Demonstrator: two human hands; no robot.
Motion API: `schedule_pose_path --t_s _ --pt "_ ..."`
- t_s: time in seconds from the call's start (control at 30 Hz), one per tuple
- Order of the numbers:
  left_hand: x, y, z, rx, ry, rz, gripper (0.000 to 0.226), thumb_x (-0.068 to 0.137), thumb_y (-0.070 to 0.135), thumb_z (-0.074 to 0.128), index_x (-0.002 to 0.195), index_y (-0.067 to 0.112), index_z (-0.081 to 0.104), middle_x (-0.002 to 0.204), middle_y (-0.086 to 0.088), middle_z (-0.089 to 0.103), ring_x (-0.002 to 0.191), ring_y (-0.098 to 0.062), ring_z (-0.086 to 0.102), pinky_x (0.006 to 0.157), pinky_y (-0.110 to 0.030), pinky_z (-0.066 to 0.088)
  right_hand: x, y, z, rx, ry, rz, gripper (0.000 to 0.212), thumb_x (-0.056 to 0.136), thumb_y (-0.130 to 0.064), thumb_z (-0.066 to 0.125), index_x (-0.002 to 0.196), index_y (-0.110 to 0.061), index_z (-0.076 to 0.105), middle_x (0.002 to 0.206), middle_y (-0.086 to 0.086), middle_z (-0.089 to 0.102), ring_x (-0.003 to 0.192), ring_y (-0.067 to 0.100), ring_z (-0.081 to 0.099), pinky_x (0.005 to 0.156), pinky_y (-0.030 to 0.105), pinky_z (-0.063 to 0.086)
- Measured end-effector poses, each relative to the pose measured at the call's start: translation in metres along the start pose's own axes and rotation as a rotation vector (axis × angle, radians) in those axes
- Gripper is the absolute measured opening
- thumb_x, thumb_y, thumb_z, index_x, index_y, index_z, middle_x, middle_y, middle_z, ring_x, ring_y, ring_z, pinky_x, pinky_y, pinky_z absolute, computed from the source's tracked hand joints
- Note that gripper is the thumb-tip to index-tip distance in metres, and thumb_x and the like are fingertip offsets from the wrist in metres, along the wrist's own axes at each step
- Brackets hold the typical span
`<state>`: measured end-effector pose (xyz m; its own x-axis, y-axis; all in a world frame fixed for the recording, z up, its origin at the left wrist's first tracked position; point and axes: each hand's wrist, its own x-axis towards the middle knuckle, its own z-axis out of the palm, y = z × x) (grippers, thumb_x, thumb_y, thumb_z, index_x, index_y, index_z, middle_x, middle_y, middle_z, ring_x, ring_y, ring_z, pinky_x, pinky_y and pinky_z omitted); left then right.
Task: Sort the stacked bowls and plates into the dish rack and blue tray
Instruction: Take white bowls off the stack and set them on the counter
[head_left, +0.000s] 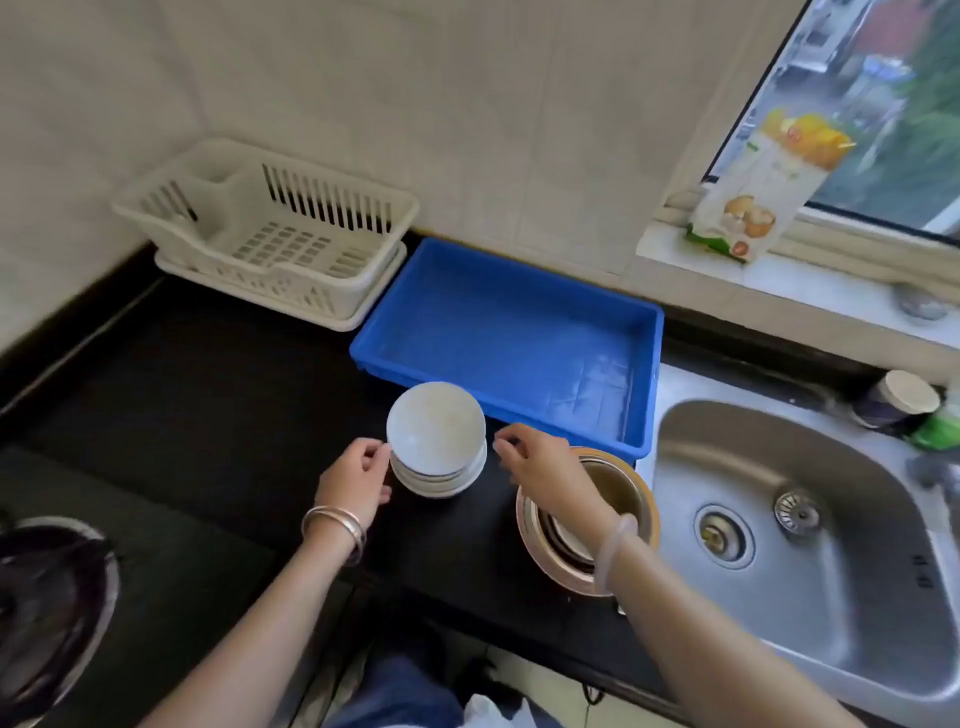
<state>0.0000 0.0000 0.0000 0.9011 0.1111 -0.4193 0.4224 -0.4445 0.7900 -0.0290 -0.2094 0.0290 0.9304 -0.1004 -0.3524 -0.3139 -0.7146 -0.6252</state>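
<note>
Head view: stack of white bowls (436, 441) sat on the black counter (208, 389), just near of the blue tray (493, 332), btwn both hands. Left hand (358, 480) was at the stack's left side, fingers curled, tips at its edge; grip or not, couldn't tell. Right hand (535, 467) hung just right of the stack, fingers loosely curled, holding nothing, wrist over gold-rimmed plates (550, 564). Dish rack (280, 244) stood far left. Carton (753, 197) on the sill: print too blurred to read.

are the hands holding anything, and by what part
Nothing gripped yet: left hand is at the rim of the stacked white bowls; right hand hovers apart.
</note>
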Motion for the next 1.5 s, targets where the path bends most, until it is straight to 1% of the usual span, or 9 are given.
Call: schedule_pose_path --t_s 0.13,0.4,0.67,0.8,0.97,1.13,1.27,1.4,1.5 --pt "0.017 0.009 0.005 -0.020 0.017 -0.009 0.031 0.092 0.023 0.048 0.122 0.016 0.054 0.095 0.001 0.058 0.071 -0.016 0.064 0.065 -0.029 0.055 0.032 -0.025 0.006 -0.149 0.086 0.019 0.036 0.094 -0.043 0.046 0.115 -0.015 0.057 0.095 0.006 0.067 0.084 0.026 0.061 0.068 0.034 0.048" --pt "0.028 0.000 0.014 -0.162 -0.011 -0.089 0.031 0.091 0.018 0.051 0.121 0.013 0.056 0.103 -0.004 0.060 0.081 -0.018 0.063 0.066 -0.030 0.055 0.050 -0.039 0.021 -0.416 0.127 -0.016 0.014 0.094 -0.011 0.040 0.099 -0.005 0.051 0.089 0.014 0.062 0.068 0.027 0.043 0.058 0.031 0.033" --pt "0.022 0.001 0.017 -0.135 0.045 -0.100 0.028 0.094 0.023 0.045 0.117 0.015 0.058 0.110 -0.009 0.064 0.090 -0.021 0.065 0.084 -0.042 0.056 0.043 -0.029 0.000 -0.123 0.157 -0.001 0.031 0.093 -0.014 0.041 0.063 -0.017 0.032 0.062 0.002 0.044 0.059 0.024 0.042 0.047 0.027 0.027" --pt "0.020 0.010 0.024 0.134 0.084 -0.058 0.039 0.088 0.021 0.056 0.126 0.013 0.052 0.125 -0.010 0.057 0.110 -0.027 0.058 0.096 -0.042 0.048 0.035 -0.027 -0.014 0.031 0.169 0.011 0.018 0.094 -0.017 0.043 0.076 -0.014 0.046 0.071 0.006 0.054 0.067 0.033 0.061 0.060 0.032 0.048" --pt "0.015 0.023 0.029 0.189 0.199 -0.062 0.024 0.083 0.009 0.058 0.106 0.015 0.058 0.109 -0.008 0.061 0.099 -0.025 0.060 0.079 -0.034 0.049 0.028 -0.021 -0.022 0.069 0.159 0.013 0.014 0.095 -0.018 0.044 0.082 -0.013 0.048 0.083 0.013 0.062 0.074 0.034 0.066 0.070 0.035 0.053" --pt "0.011 0.029 0.030 0.162 0.271 -0.033 0.014 0.080 0.005 0.060 0.085 0.018 0.056 0.085 0.003 0.056 0.086 -0.020 0.059 0.066 -0.028 0.043 0.022 -0.014 -0.027 0.079 0.150 0.010 0.015 0.095 -0.019 0.044 0.083 -0.012 0.050 0.078 0.014 0.064 0.054 0.022 0.062 0.050 0.023 0.045" --pt "0.014 0.028 0.021 0.077 0.244 -0.044 0.015 0.079 0.006 0.062 0.084 0.019 0.058 0.086 0.004 0.058 0.084 -0.019 0.059 0.077 -0.040 0.056 0.021 -0.019 -0.033 0.086 0.180 -0.009 0.018 0.094 -0.019 0.044 0.076 -0.017 0.048 0.068 0.007 0.061 0.042 0.011 0.056 0.044 0.019 0.038" --pt "0.024 0.028 0.001 -0.135 0.219 -0.098 0.016 0.079 0.005 0.063 0.079 0.020 0.058 0.090 0.001 0.061 0.076 -0.014 0.058 0.053 -0.027 0.053 0.029 -0.035 -0.038 0.153 0.190 -0.038 0.019 0.091 -0.019 0.047 0.072 -0.019 0.050 0.056 0.002 0.059 0.032 0.003 0.051 0.045 0.019 0.043" --pt "0.032 0.029 -0.025 -0.226 0.208 -0.109 0.019 0.080 0.003 0.063 0.076 0.021 0.057 0.087 0.002 0.060 0.079 -0.016 0.059 0.051 -0.026 0.052 0.041 -0.056 -0.039 0.215 0.173 -0.043 0.015 0.088 -0.016 0.047 0.078 -0.011 0.057 0.044 -0.002 0.058 0.032 0.005 0.052 0.041 0.015 0.044"
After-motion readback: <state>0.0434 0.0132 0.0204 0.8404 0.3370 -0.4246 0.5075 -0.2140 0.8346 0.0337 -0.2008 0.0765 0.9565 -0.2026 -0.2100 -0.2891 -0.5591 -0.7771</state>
